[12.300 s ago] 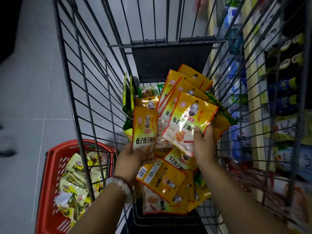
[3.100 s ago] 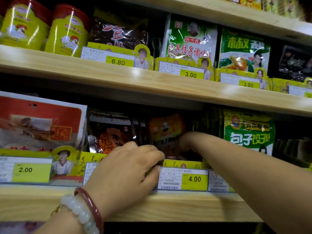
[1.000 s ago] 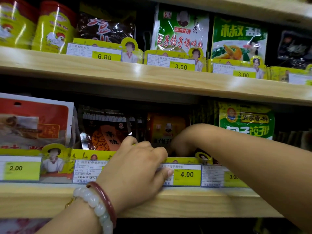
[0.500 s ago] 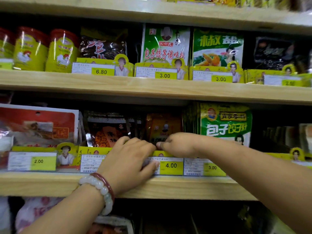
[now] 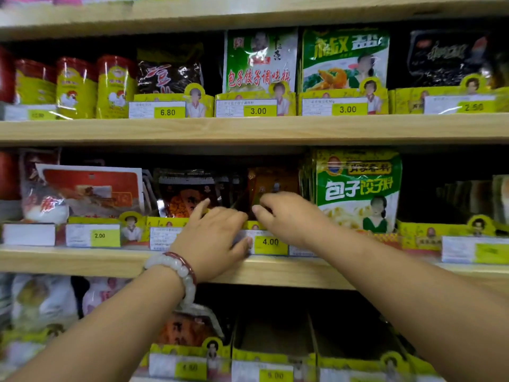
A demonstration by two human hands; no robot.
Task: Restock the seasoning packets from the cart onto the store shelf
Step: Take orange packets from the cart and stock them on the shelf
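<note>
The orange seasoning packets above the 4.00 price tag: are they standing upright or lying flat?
Upright. The orange seasoning packets stand on edge behind the 4.00 price tag, faces forward. How many stand there cannot be told.

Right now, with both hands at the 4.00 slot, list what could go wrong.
1. The left hand lies over the 4.00 price tag strip; pulling back carelessly could knock the tag loose.
2. The orange seasoning packets sit deep in a dark slot, so they may slump out of sight behind the strip.
3. The right hand works close beside the green dumpling-seasoning packets; a bump might tip that row.
</note>
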